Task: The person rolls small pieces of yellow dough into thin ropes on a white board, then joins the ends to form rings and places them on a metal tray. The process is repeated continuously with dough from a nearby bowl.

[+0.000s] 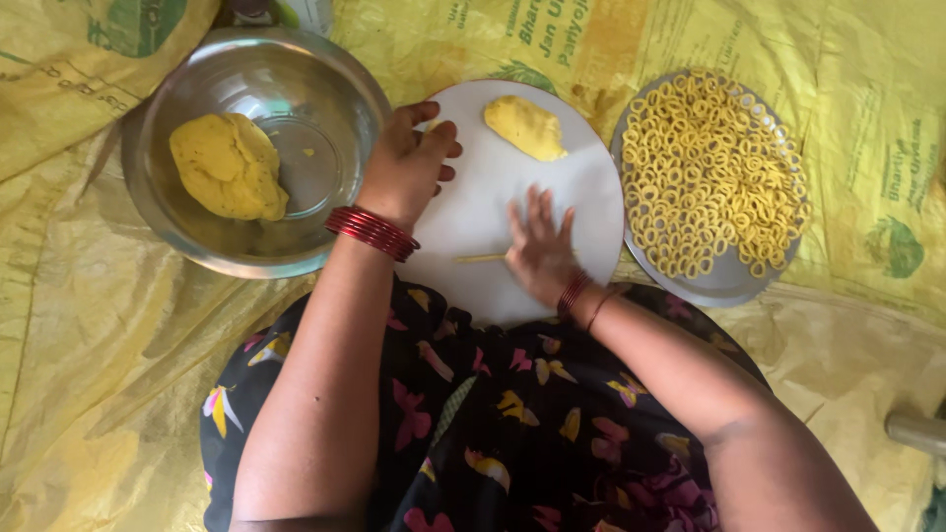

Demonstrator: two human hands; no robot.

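dough rope, thin and pale yellow, is pinned flat under the right hand on the round white board, with its free end poking out just past the fingers toward the left hand. those fingers are spread apart and pressed flat on the rope, not clamped around it. the left hand is rested on the board's edge, fingers loosely curled together over the rim, nothing gripped in them as far as can be seen. red bangles are worn on the left wrist, and a few on the right wrist too.

beyond the right fingertips, a small lump of yellow dough is lying on the far side of the board, well apart from the rope. outward of the left hand, a steel bowl is sat just beside the board with a big dough ball in it. on the other side, past the right hand, a steel plate is piled with little dough rings. everything is laid on yellow printed sacking spread on the floor.
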